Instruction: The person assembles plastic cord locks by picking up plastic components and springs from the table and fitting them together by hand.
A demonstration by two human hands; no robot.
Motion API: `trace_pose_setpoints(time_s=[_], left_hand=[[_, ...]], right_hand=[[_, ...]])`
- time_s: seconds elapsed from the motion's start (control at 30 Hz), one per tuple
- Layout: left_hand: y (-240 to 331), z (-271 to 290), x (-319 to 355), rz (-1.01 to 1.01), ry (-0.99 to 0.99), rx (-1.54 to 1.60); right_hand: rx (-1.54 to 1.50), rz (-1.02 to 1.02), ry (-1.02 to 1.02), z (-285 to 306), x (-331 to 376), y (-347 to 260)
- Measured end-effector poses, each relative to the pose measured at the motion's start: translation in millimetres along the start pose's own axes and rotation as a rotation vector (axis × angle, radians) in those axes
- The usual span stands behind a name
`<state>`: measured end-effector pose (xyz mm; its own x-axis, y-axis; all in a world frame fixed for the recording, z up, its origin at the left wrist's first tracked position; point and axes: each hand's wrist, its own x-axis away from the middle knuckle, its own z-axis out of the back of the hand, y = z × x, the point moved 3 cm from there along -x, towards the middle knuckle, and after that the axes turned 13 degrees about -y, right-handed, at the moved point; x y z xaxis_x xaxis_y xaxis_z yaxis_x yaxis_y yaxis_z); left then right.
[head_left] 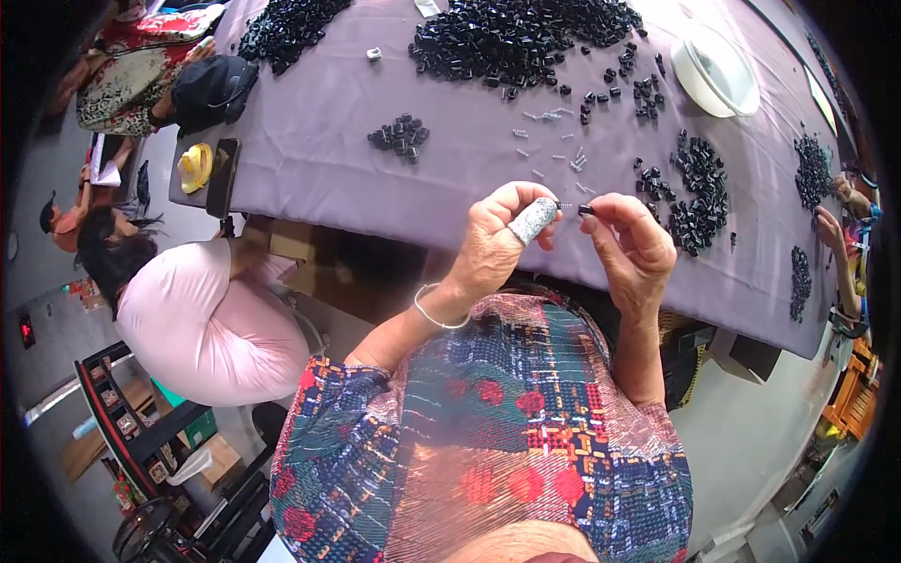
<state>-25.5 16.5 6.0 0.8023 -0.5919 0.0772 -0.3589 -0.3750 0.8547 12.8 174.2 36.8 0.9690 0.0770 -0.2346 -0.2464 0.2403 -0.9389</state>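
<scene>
Over the table's near edge, my left hand (490, 239) is closed in a pinch, its thumb covered by a grey speckled wrap (533, 220). A small metal spring (565, 205) sticks out from its fingertips; what grips the spring's other end is mostly hidden. Facing it, my right hand (638, 246) pinches a small black plastic piece (587, 210) between thumb and forefinger. A narrow gap seems to lie between spring and piece. Just beyond my hands are several loose springs (577, 159) on the purple-grey cloth (319, 141).
Large heaps of black pieces (488, 42) cover the far side, with smaller piles (699, 192) at right and a little group (399, 139) at left. A white basin (718, 70) stands back right. Near the left corner are a phone (221, 178) and a yellow item (195, 168). People sit nearby.
</scene>
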Motion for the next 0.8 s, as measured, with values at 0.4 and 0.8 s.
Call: trace_pose_setpoints(time_s=[0.4,0.8], left_hand=[[1.8,-2.7,1.0,0.038,-0.004,-0.073],[1.8,-0.4,1.3,0.058,-0.004,-0.071]], right_hand=[[0.202,0.008,0.055,-9.0,-3.7,-4.8],[0.128,-0.016,-0.002,-12.2,-4.3,4.0]])
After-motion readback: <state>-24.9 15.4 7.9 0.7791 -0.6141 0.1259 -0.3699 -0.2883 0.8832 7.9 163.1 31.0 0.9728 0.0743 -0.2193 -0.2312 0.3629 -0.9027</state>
